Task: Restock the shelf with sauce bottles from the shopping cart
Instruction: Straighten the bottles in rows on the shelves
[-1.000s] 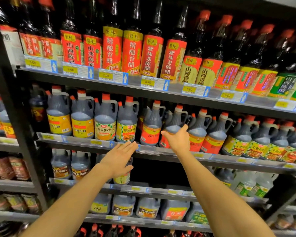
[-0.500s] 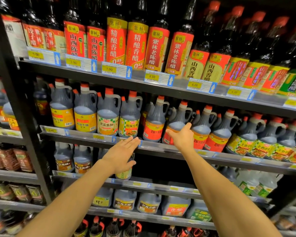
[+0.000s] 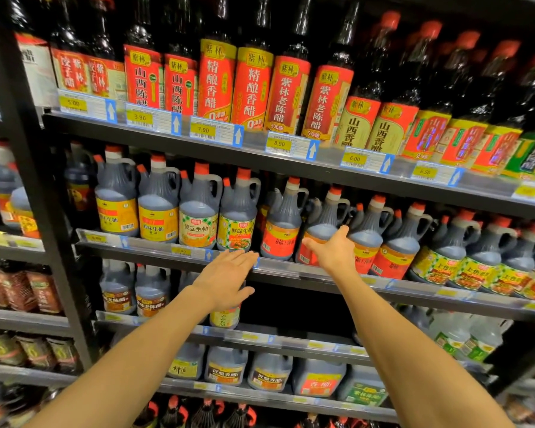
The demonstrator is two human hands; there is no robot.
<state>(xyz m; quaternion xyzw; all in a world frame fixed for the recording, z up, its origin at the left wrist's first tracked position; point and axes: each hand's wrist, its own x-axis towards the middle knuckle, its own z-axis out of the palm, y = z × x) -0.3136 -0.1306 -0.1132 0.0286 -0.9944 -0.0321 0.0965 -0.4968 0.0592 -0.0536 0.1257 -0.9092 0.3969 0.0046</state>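
Now we are reaching both bare arms toward the dark metal shelf [image 3: 291, 274], whose front edge is carrying a clear plastic strip with yellow price tags. Our left hand [image 3: 226, 281] is lying flat, fingers straight and close together, thumb spread, its fingertips just at the shelf edge and holding nothing. Our right hand [image 3: 334, 250] is stretching forward with fingers straight and thumb spread wide, in front of a red-labelled soy sauce jug [image 3: 317, 230]; we cannot tell whether it is touching the jug. That jug is standing upright on the shelf in a row of similar jugs: squat, rounded, translucent grey plastic with looped handles, orange caps and dark liquid inside. Beside it to the left, a matching red-labelled jug [image 3: 283, 222] is standing upright. Above, tall glossy dark vinegar bottles [image 3: 254, 84] with red paper labels are lining the upper shelf [image 3: 250, 151].
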